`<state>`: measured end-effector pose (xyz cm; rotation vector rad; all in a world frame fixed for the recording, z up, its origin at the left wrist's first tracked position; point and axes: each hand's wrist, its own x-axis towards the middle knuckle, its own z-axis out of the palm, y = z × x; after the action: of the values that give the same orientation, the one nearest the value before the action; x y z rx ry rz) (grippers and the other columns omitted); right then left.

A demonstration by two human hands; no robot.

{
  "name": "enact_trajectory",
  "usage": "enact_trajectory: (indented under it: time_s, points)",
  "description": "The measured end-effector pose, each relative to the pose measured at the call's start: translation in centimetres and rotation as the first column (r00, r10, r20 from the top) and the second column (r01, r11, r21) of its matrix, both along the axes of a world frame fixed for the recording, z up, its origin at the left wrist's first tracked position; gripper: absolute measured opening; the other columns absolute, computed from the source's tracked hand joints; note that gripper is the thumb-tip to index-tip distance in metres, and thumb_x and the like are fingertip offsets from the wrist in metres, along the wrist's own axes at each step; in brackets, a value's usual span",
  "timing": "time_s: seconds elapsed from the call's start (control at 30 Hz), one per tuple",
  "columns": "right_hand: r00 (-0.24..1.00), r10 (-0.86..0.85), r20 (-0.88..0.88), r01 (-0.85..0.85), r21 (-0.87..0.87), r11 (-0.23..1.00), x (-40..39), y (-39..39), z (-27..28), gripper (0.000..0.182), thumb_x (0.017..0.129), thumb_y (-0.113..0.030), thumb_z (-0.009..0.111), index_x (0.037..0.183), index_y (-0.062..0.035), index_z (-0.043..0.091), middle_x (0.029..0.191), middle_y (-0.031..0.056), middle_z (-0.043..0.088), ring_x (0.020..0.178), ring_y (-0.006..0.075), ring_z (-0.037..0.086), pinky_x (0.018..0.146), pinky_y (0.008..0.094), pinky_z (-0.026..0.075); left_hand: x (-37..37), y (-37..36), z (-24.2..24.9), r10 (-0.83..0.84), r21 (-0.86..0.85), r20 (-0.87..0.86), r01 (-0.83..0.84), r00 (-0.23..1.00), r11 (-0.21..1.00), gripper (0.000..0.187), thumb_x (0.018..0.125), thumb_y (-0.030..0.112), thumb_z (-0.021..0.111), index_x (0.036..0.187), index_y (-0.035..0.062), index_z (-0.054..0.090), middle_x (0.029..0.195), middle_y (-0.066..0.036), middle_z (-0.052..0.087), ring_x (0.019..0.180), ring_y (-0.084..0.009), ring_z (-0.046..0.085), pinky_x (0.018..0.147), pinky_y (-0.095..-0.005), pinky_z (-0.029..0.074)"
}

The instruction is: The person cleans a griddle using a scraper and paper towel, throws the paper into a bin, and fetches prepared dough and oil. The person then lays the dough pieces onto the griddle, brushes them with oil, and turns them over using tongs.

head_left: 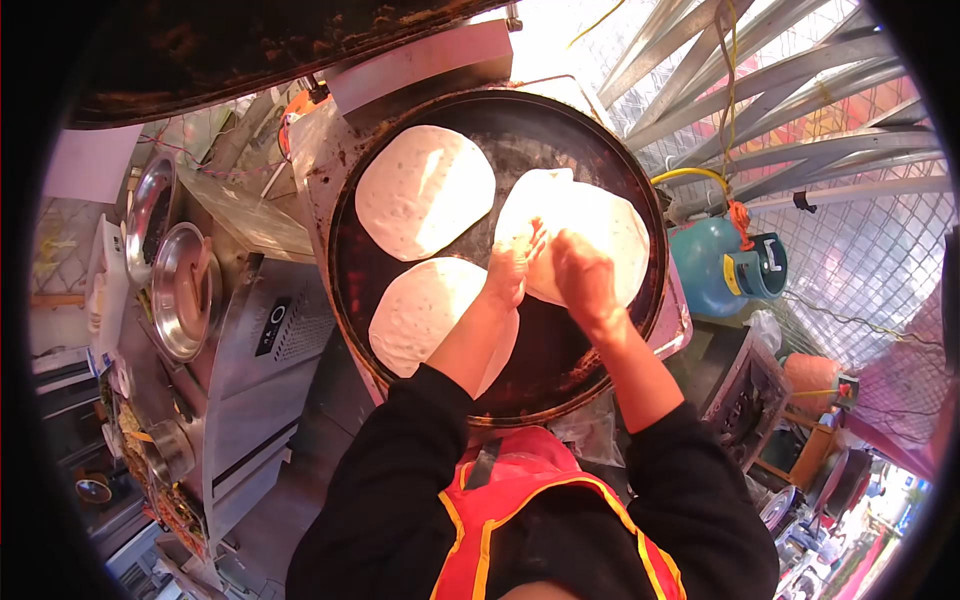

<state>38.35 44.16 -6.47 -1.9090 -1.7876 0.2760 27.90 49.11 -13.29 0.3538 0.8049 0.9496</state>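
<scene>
Three pale flatbreads lie on a wide round dark pan: an upper-left flatbread (425, 192), a lower-left flatbread (420, 318) and a right flatbread (615, 235), whose upper edge looks folded or uneven. The pan (500, 405) has a raised rim. Over the left edge of the right flatbread is my left hand (512, 265), its fingers partly spread; bright light washes out what they touch. Beside it, my right hand (583, 272) is closed at the middle of the same flatbread, its fingertips turned away from view. My left forearm covers part of the lower-left flatbread.
A large dark lid (250, 50) hangs above the pan at the upper left. Metal bowls (183, 325) stand on the left counter. A teal gas cylinder (705, 265) with a yellow hose is close to the pan's right side. Metal slats and wire mesh rise behind.
</scene>
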Motion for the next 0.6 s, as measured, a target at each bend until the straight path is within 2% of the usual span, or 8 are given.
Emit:
enact_trajectory:
  time_s: [0.03,0.1,0.23,0.27,0.3,0.33,0.5,0.6]
  points:
    - [0.989,0.137,-0.056,-0.138,-0.013,0.99,-1.9,-0.9,1.2,0.005,0.083,-0.005,0.058,0.087,-0.0021,0.056,0.084,0.0188,0.063,0.074,0.0312,0.063,0.062,0.0364,0.05,-0.6,-0.5,1.4,0.039,-0.026,0.192,-0.034,0.981,0.999,0.038,0.097,0.019,0.046,0.126,-0.0047,0.045,0.126,-0.014,0.052,0.115,-0.0236,0.051,0.099,-0.0359,0.04]
    - [0.93,0.341,-0.137,-0.345,-0.005,0.939,-4.3,-2.8,3.1,0.01,0.084,-0.005,0.058,0.094,-0.0009,0.055,0.095,0.019,0.063,0.079,0.0323,0.063,0.066,0.0361,0.051,-1.4,-0.5,3.3,-0.025,0.297,-0.292,0.116,0.956,0.948,0.033,0.09,0.016,0.051,0.118,-0.0019,0.049,0.117,-0.013,0.055,0.108,-0.0227,0.053,0.094,-0.0342,0.042]
    - [0.944,0.167,-0.285,-0.127,0.152,0.98,-1.2,-2.8,1.0,0.019,0.089,-0.01,0.054,0.106,-0.0004,0.057,0.111,0.0207,0.06,0.101,0.0374,0.057,0.086,0.0405,0.046,-3.7,-0.1,7.9,0.252,0.455,-0.886,0.622,0.39,0.637,0.024,0.078,0.01,0.058,0.1,0.0029,0.057,0.099,-0.011,0.059,0.093,-0.0213,0.056,0.082,-0.0312,0.045]
    - [0.981,-0.051,-0.189,0.025,-0.136,0.99,0.9,-2.1,-1.2,0.035,0.094,-0.023,0.047,0.123,-0.0025,0.052,0.128,0.0241,0.049,0.122,0.0386,0.043,0.1,0.0441,0.035,-4.3,0.0,9.8,0.324,0.412,-0.908,0.696,0.264,0.588,0.022,0.075,0.009,0.059,0.096,0.0034,0.057,0.094,-0.01,0.06,0.089,-0.0212,0.057,0.078,-0.0307,0.046]
    - [0.942,0.123,0.311,-0.016,-0.327,0.945,4.2,-2.3,-6.6,0.053,0.096,-0.038,0.039,0.136,-0.0032,0.041,0.142,0.0233,0.033,0.134,0.0374,0.026,0.109,0.0481,0.02,-4.9,0.1,12.8,0.321,0.38,-0.92,0.714,0.225,0.589,0.02,0.072,0.006,0.058,0.092,0.003,0.057,0.089,-0.009,0.059,0.084,-0.0215,0.058,0.073,-0.0304,0.047]
    - [0.992,-0.075,0.105,0.104,-0.31,0.945,5.1,-1.8,-7.0,0.064,0.094,-0.045,0.039,0.142,-0.003,0.03,0.149,0.0197,0.022,0.139,0.0347,0.017,0.111,0.0509,0.009,-5.7,0.1,13.4,0.342,0.391,-0.913,0.719,0.223,0.574,0.019,0.071,0.004,0.058,0.09,0.0024,0.056,0.085,-0.009,0.058,0.08,-0.022,0.057,0.07,-0.0303,0.047]
    - [0.906,0.075,0.416,0.007,-0.192,0.981,6.1,1.0,-10.1,0.07,0.092,-0.048,0.039,0.143,-0.0027,0.026,0.15,0.0176,0.021,0.14,0.0322,0.015,0.111,0.0523,0.004,-11.2,0.4,12.6,0.543,0.597,-0.769,0.681,0.337,0.423,0.019,0.065,-0.006,0.057,0.082,-0.0007,0.053,0.072,-0.01,0.05,0.063,-0.0246,0.052,0.06,-0.0297,0.046]
    - [0.914,0.065,0.401,-0.022,-0.11,0.994,6.4,5.6,-11.2,0.069,0.092,-0.046,0.041,0.143,-0.0017,0.027,0.149,0.0189,0.023,0.139,0.0339,0.017,0.11,0.0546,0.01,-11.4,0.2,15.7,0.581,0.466,-0.809,0.697,0.087,0.545,0.021,0.063,-0.008,0.058,0.081,-0.0006,0.05,0.072,-0.011,0.047,0.064,-0.0261,0.05,0.058,-0.0291,0.044]
